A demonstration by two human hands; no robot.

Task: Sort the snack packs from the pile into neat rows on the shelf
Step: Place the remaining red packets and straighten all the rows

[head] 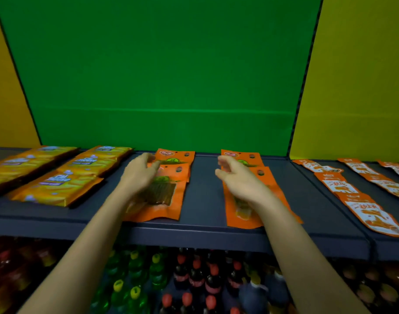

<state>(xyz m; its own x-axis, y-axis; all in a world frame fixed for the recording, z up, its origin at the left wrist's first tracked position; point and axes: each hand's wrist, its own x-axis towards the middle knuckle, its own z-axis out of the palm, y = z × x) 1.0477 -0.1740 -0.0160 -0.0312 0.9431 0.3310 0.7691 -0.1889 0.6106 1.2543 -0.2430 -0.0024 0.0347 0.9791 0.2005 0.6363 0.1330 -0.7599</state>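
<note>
Two rows of orange snack packs lie on the dark shelf [203,191]. The left row [169,193] has a front pack with a clear window and more packs behind it up to the green back wall. The right row [243,214] runs the same way. My left hand [139,173] hovers over the left row with fingers spread, holding nothing. My right hand [237,177] hovers over the right row, fingers apart and slightly curled, also empty. Both forearms cover parts of the front packs.
Yellow-orange cracker packs [55,186] lie in rows at the left. Long orange-and-white strip packs [366,211] lie in rows on the right shelf section. Below the shelf edge stand several bottles [194,279] with red, yellow and green caps. A green back panel [162,75] rises behind.
</note>
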